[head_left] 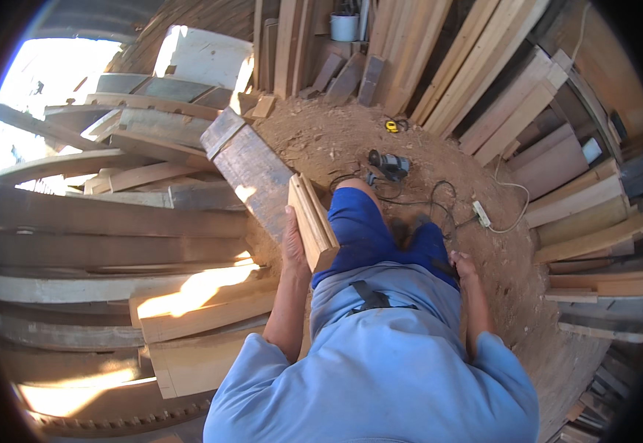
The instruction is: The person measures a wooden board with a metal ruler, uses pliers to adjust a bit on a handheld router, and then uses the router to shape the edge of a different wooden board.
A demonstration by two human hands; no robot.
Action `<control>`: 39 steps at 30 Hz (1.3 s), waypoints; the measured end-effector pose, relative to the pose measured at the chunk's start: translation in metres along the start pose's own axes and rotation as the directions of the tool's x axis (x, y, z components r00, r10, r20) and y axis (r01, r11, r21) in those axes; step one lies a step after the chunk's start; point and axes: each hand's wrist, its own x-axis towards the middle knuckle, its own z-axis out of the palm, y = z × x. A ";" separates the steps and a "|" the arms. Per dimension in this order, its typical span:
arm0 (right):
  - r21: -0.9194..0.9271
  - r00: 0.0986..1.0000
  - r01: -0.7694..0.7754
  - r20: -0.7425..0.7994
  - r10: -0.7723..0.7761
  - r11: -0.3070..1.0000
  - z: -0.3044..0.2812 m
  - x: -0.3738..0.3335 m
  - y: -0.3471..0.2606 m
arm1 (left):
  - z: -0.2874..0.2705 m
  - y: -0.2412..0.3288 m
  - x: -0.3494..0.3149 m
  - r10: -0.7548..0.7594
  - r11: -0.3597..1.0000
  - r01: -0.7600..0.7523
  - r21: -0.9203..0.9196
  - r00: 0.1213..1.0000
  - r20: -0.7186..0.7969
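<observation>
My left hand [292,240] is closed round the left side of a thick wooden piece [312,225] with grooved, stepped edges. The piece is held tilted beside my left thigh, partly in front of it. Just beyond it lies a worn, dusty plank [247,166], slanting away to the far left. My right hand [464,264] hangs by my right thigh with its fingers curled in. Whatever it may hold is hidden.
On the dirt floor ahead are a corded power tool [391,164], a yellow tape measure [391,126] and a white power strip [481,214] with loose cables. Stacked boards [115,221] fill the left side. Upright planks [476,59] lean at the back and right. A white bucket [344,27] stands behind.
</observation>
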 end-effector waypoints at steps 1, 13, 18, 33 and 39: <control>0.144 0.998 -0.060 0.007 0.060 0.988 -0.003 -0.005 -0.006 | 0.006 0.000 -0.006 0.010 0.999 -0.008 0.047 0.999 -0.043; 0.586 0.915 -0.215 -0.160 0.371 0.781 -0.017 0.039 0.028 | 0.000 -0.009 -0.007 0.002 0.998 0.001 0.060 0.999 -0.047; 0.657 0.950 -0.073 -0.183 0.254 0.750 -0.037 0.084 0.034 | 0.014 -0.019 -0.005 -0.035 0.983 0.039 0.180 0.999 -0.024; 0.162 0.955 0.147 0.235 -0.183 0.976 0.057 -0.026 -0.176 | 0.034 -0.029 -0.003 0.029 0.987 -0.023 0.162 0.999 -0.035; 0.178 0.627 0.118 0.750 -0.213 0.977 0.128 -0.117 -0.200 | 0.016 -0.030 0.006 0.002 0.925 -0.019 0.379 0.999 0.045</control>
